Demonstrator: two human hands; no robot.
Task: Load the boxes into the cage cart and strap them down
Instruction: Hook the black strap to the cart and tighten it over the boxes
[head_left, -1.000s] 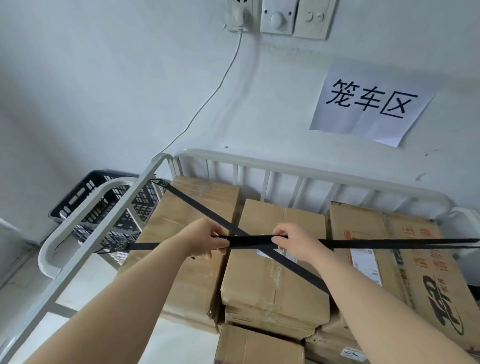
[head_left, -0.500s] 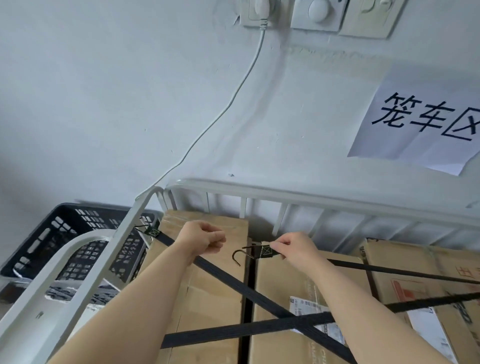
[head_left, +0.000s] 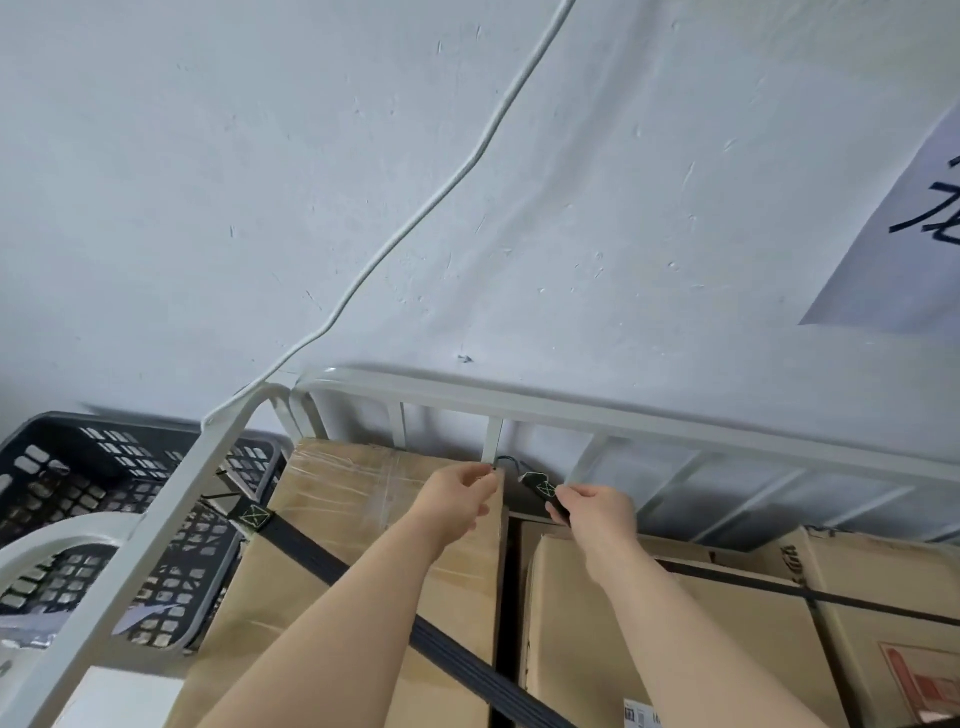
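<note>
Brown cardboard boxes (head_left: 358, 519) fill the white cage cart (head_left: 623, 415). A black strap (head_left: 769, 590) runs in from the right across the boxes to my right hand (head_left: 597, 512), which pinches its stitched end. The strap's metal hook (head_left: 506, 461) sits at a vertical bar of the cart's back rail. My left hand (head_left: 457, 493) pinches the hook at that bar. A second black strap (head_left: 332, 558) crosses diagonally from the left rail down to the lower right.
A black plastic crate (head_left: 104, 493) stands left of the cart. A white cable (head_left: 405, 228) hangs down the wall to the cart's corner. A paper sign (head_left: 904, 249) is stuck on the wall at right.
Both hands moved forward to the back rail, carrying the strap end. The hook, free in the air before, now sits at a rail bar with my left hand on it.
</note>
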